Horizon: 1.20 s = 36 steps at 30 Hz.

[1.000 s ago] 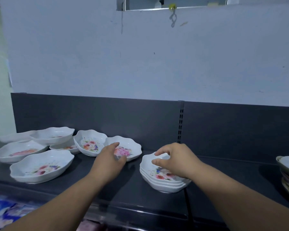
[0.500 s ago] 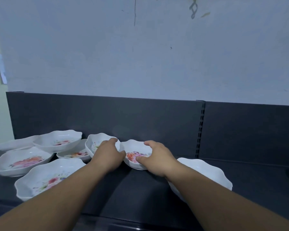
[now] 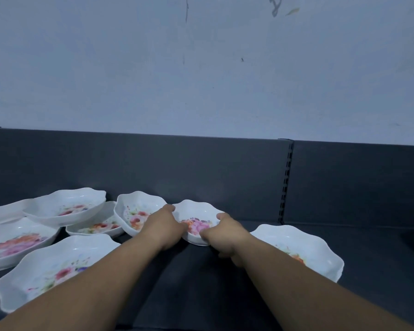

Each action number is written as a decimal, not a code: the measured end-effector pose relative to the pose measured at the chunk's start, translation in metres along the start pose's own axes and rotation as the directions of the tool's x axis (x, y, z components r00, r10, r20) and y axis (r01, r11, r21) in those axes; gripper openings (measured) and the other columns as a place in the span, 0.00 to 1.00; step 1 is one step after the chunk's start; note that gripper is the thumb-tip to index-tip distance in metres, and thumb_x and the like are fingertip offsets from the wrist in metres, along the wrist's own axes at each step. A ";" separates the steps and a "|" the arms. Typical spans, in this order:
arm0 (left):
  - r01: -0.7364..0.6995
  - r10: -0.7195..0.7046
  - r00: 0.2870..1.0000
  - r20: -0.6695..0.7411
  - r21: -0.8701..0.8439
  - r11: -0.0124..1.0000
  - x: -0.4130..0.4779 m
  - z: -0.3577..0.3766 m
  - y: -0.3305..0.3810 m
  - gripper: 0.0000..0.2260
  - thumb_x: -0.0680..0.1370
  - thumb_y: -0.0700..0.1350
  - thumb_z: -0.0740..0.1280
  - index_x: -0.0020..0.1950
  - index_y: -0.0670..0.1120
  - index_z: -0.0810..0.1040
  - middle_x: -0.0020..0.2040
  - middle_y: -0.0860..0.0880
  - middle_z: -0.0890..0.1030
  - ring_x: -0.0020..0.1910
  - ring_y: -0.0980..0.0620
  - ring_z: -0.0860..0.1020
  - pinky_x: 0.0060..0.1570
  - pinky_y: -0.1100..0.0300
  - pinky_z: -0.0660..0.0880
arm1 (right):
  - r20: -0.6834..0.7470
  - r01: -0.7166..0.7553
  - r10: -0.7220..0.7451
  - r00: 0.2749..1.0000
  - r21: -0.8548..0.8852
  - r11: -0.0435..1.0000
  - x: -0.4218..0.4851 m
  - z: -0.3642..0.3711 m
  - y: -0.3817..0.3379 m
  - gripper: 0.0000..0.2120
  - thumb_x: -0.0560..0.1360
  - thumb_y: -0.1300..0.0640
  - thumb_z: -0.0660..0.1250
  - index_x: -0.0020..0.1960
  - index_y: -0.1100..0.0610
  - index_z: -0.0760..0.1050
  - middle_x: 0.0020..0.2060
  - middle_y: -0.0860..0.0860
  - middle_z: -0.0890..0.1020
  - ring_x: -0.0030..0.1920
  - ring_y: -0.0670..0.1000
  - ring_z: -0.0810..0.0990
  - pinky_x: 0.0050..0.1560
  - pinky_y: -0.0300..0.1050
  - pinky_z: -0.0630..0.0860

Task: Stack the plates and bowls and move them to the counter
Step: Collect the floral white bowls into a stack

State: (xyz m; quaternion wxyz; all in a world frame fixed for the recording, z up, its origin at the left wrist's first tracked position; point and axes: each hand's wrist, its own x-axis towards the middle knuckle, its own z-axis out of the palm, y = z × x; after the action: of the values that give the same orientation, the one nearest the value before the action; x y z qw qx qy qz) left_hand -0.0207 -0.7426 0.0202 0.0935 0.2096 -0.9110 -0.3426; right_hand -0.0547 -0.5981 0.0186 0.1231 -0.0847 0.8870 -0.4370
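One small bowl (image 3: 196,224) sits upright on the dark shelf (image 3: 201,283), close to the back panel (image 3: 201,168), with its mouth up and its flower print showing inside. Its scalloped outline looks a little wider left to right than front to back, but the low view foreshortens it, so that long axis is only a guess. Both hands are clamped on it: the left hand (image 3: 164,226) curls over the left rim, and the right hand (image 3: 225,235) pinches the right rim, thumb on the near edge. Holding opposite sides probably keeps it level for a lift, perhaps toward the right bowl (image 3: 304,244) beside the right forearm, where it could nest. The next bowl (image 3: 135,209) lies just beside it on the left, and larger dishes (image 3: 58,263) crowd farther left.
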 end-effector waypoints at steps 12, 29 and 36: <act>-0.046 0.046 0.999 -0.006 0.011 0.999 -0.014 0.001 0.006 0.23 0.76 0.49 0.65 0.70 0.48 0.69 0.67 0.48 0.74 0.65 0.49 0.72 0.57 0.62 0.67 | -0.020 0.048 -0.049 0.999 -0.054 0.997 -0.003 0.011 0.005 0.08 0.73 0.53 0.69 0.47 0.56 0.75 0.42 0.52 0.78 0.41 0.53 0.76 0.38 0.41 0.71; -0.216 0.106 0.953 -0.283 -0.391 0.895 -0.066 0.006 0.051 0.31 0.75 0.46 0.66 0.75 0.56 0.58 0.56 0.57 0.75 0.47 0.49 0.81 0.53 0.47 0.78 | -0.133 0.364 -0.362 0.923 -0.010 0.931 -0.061 -0.093 0.033 0.20 0.62 0.45 0.80 0.51 0.50 0.82 0.64 0.42 0.76 0.55 0.43 0.78 0.52 0.39 0.74; -0.180 0.121 0.978 -0.167 -0.409 0.895 -0.096 0.061 0.087 0.37 0.71 0.46 0.71 0.76 0.50 0.57 0.52 0.59 0.75 0.51 0.54 0.78 0.56 0.55 0.74 | -0.164 0.343 -0.372 0.913 -0.184 0.921 -0.058 -0.161 0.082 0.19 0.67 0.42 0.76 0.56 0.45 0.80 0.53 0.45 0.80 0.50 0.45 0.76 0.48 0.38 0.70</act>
State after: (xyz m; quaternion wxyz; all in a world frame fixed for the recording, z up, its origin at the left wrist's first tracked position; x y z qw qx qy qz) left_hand 0.0184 -0.6049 0.0299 0.2255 0.1363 -0.8202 -0.5078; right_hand -0.0504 -0.4123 0.0563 -0.0539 -0.2115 0.8946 -0.3900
